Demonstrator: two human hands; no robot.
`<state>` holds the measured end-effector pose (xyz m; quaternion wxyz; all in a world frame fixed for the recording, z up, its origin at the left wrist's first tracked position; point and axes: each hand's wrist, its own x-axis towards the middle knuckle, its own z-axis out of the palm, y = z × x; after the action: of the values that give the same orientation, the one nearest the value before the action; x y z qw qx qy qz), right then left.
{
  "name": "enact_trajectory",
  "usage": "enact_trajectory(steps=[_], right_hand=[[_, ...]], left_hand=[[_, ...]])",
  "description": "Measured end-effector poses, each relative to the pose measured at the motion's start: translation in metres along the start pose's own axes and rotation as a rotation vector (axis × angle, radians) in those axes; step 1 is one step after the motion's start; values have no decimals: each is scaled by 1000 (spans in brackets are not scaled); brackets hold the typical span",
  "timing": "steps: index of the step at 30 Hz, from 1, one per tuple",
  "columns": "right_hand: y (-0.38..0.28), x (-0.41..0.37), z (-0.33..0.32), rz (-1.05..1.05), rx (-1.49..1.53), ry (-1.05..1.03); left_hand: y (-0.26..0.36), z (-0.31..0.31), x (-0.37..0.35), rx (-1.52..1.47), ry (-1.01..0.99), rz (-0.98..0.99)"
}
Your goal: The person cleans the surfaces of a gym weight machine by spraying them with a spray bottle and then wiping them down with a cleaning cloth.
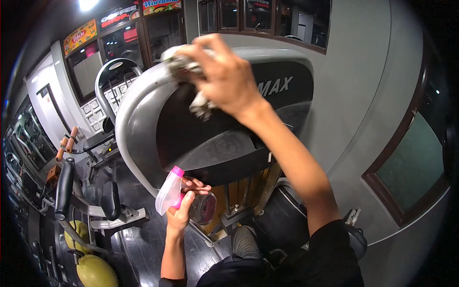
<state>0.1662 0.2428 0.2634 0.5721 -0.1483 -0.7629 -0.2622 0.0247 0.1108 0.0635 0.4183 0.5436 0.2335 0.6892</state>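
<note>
I record the right hand (pixel 224 76) clenched on a cloth (pixel 200 104) at the upper rim of the grey machine shroud (pixel 138 110), the nearer hand to it, while the left hand (pixel 179 216) grasps the spray bottle (pixel 201 208) well below.

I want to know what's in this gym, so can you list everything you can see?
machine cover: one, grey and black, centre, lettered MAX
cloth: one, greyish white, on the cover's top, under the right hand
spray bottle: one, clear with pink trigger, in the left hand
balls: two, yellow-green, bottom left
black pads: two, on the left machine
signs: three, red and yellow, top left
window: one, dark-framed, right wall
left hand: holds the bottle
right hand: presses the cloth
</note>
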Motion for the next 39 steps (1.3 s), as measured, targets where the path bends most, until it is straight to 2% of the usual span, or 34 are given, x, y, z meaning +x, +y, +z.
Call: enact_trajectory(steps=[2, 7, 9, 11, 12, 13, 17, 19, 21, 23, 24, 25, 27, 31, 33, 35, 37, 39], right_hand=[[37, -20, -12, 172, -78, -19], [152, -77, -57, 489, -247, 209], [179, -102, -63, 527, -322, 269], [182, -112, -64, 833, -360, 350], [168, -106, -61, 829, -332, 347], [159, -101, -54, 739, -315, 328], [75, -70, -21, 511, 64, 263], [32, -63, -8, 243, 129, 127], [-19, -66, -4, 247, 275, -151], [-30, -71, -11, 152, 139, -287], [-14, -74, -11, 18, 32, -257], [1, -76, -17, 30, -45, -280], [27, -80, -37, 236, -116, -328], [84, -102, -66, 552, -286, -209], [117, -120, -79, 581, -362, -146], [144, -138, -92, 742, -460, -126], [150, -142, -99, 776, -504, -134], [145, -143, -106, 795, -635, -254]], left_hand=[[2, 0, 0, 33, -20, -1], [-4, -3, -1, 53, -61, 19], [-8, -3, -2, 60, -52, 22], [-8, -6, -1, 54, -82, 31], [-8, -7, 0, 27, -96, 22], [-7, -7, 1, 4, -113, 10], [-10, -5, 0, -2, -99, 70], [-12, -2, 0, -42, -37, 103], [-13, -2, 1, -36, -37, 108], [-11, -3, 0, -21, -36, 108], [-10, -2, 0, -5, -42, 103], [-9, -2, 1, 11, -45, 99], [-7, -3, 1, 31, -58, 109], [-4, -1, 2, 87, -84, 91], [-4, -2, 2, 99, -102, 97], [-6, -2, 1, 96, -97, 94], [-7, -1, 1, 96, -99, 100], [-8, -2, 1, 82, -99, 91]])
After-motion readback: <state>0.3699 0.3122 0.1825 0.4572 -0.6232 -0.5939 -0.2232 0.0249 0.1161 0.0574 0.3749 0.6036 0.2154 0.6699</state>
